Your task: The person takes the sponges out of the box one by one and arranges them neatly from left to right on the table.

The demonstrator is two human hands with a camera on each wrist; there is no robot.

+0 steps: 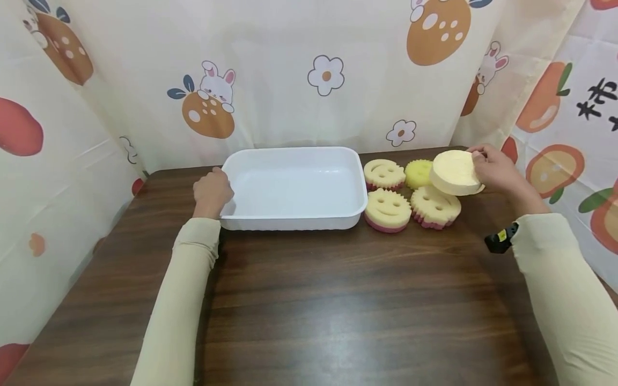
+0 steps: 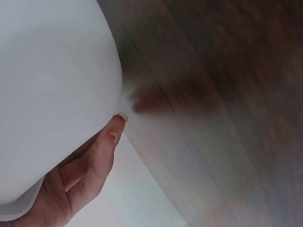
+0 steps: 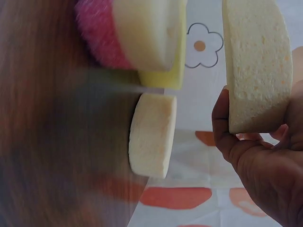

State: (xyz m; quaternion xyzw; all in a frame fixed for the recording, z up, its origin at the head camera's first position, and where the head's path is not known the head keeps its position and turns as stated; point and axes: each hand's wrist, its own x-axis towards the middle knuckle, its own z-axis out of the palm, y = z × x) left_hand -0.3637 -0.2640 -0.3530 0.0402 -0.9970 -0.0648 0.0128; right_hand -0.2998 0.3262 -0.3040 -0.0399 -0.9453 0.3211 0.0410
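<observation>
At the left end of a white rectangular tray [image 1: 294, 222], my left hand [image 1: 212, 191] grips its side. In the left wrist view the fingers of the left hand [image 2: 90, 172] lie along the outer wall of the tray [image 2: 52, 80]; the thumb is hidden. My right hand [image 1: 497, 169] pinches a round cream sponge [image 1: 454, 170] by its edge, raised above the table. Beneath it, another round cream sponge [image 3: 152, 135] rests on the table. Nearby lie smiley-face sponges [image 1: 388, 209] with pink undersides and a yellow sponge [image 1: 418, 173].
The dark wood table [image 1: 338, 300] runs back to a patterned curtain [image 1: 289, 80]. Smiley sponges stand close against the tray's right side. A side curtain [image 1: 569, 177] hangs near the right hand. A small black device [image 1: 501, 239] sits at the right wrist.
</observation>
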